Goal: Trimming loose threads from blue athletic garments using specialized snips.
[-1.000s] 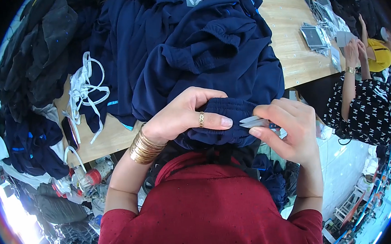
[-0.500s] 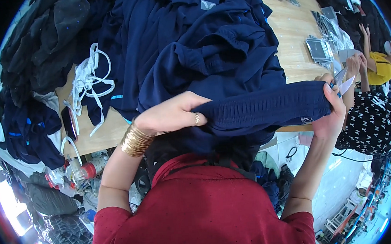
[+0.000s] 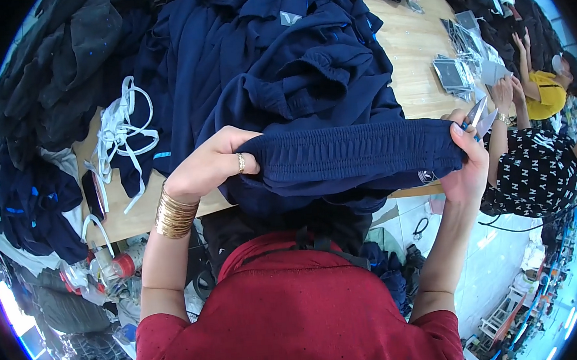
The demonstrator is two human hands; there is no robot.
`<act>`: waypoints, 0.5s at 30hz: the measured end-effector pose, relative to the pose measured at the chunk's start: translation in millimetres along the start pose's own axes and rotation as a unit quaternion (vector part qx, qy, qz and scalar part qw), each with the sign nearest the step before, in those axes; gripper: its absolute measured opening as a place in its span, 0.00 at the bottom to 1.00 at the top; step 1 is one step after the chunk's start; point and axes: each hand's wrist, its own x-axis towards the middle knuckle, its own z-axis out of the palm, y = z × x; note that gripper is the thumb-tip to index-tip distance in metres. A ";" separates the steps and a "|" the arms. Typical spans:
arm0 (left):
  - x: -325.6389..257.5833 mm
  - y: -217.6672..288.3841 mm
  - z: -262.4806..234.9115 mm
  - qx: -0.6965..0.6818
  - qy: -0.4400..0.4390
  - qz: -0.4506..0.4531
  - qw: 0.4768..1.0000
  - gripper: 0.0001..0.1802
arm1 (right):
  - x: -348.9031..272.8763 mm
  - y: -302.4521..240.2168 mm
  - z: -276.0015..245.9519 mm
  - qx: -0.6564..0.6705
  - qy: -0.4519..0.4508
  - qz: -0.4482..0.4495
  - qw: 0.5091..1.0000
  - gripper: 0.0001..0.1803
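A navy garment's gathered elastic waistband (image 3: 360, 151) is stretched level between my two hands, at the table's near edge. My left hand (image 3: 214, 164) is closed on its left end, the thumb laid over the fabric. At the other end my right hand (image 3: 466, 161) grips the band. A pair of small snips (image 3: 478, 113) with pointed blades also sits in my right hand, the blades sticking out beyond the fingers. The rest of the garment hangs below the band. Right behind it lies a heap of navy garments (image 3: 207, 72).
White cords (image 3: 124, 128) lie left of the heap, near a phone (image 3: 93, 193). Dark clothes (image 3: 54, 76) are piled far left. Grey tags (image 3: 454, 75) lie on the wooden table (image 3: 402, 38) at right. Two people, one in yellow (image 3: 550, 100), work beyond.
My left hand has moved left, drawing the waistband out longer and flatter. My right hand, with the snips, has shifted slightly left in the picture, as has the whole table scene.
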 end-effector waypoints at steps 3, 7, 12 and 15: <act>2.1 1.5 -1.1 -0.026 -0.013 0.010 1.000 0.19 | 0.6 0.6 2.1 -0.004 -0.041 0.007 0.999 0.06; 22.2 0.5 3.0 0.152 -0.216 0.112 0.958 0.36 | -0.9 7.6 23.3 0.012 -0.052 0.026 0.998 0.06; 49.0 -3.5 57.9 -0.069 -0.152 0.105 0.980 0.28 | 4.2 17.0 32.7 0.010 -0.056 0.055 0.997 0.04; 42.5 5.6 58.1 -0.106 -0.107 0.059 0.987 0.21 | 3.3 17.8 33.2 -0.377 0.018 -0.104 0.920 0.05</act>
